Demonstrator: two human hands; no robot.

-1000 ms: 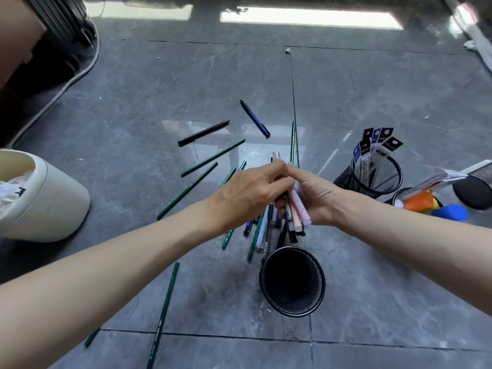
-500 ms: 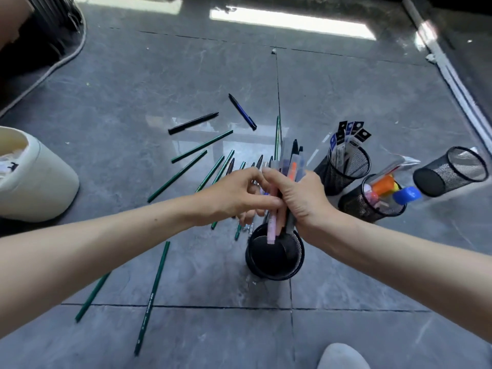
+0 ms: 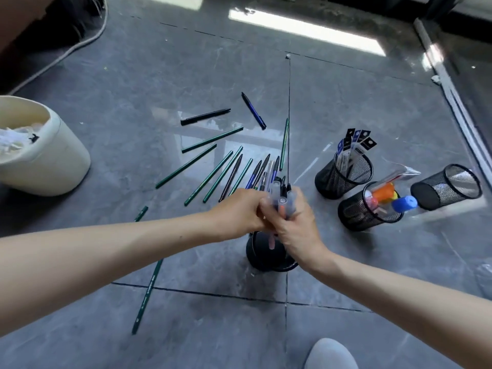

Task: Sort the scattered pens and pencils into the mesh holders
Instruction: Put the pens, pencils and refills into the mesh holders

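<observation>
We find the centre mesh holder point(image 3: 262, 261) mostly hidden under left hand point(image 3: 239, 211) and right hand point(image 3: 295, 227); gripped pens point(image 3: 281, 202) blurred; bin point(image 3: 53, 161) cut by left edge.

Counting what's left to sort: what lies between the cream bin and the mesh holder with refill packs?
Head view: green pencils and dark and blue pens lie on the floor between the cream bin and that mesh holder.

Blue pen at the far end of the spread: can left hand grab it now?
Probably not yet: the left hand grips the pen bundle with the right hand over the mesh holder. Nothing covers the blue pen; letting go should suffice.
</observation>
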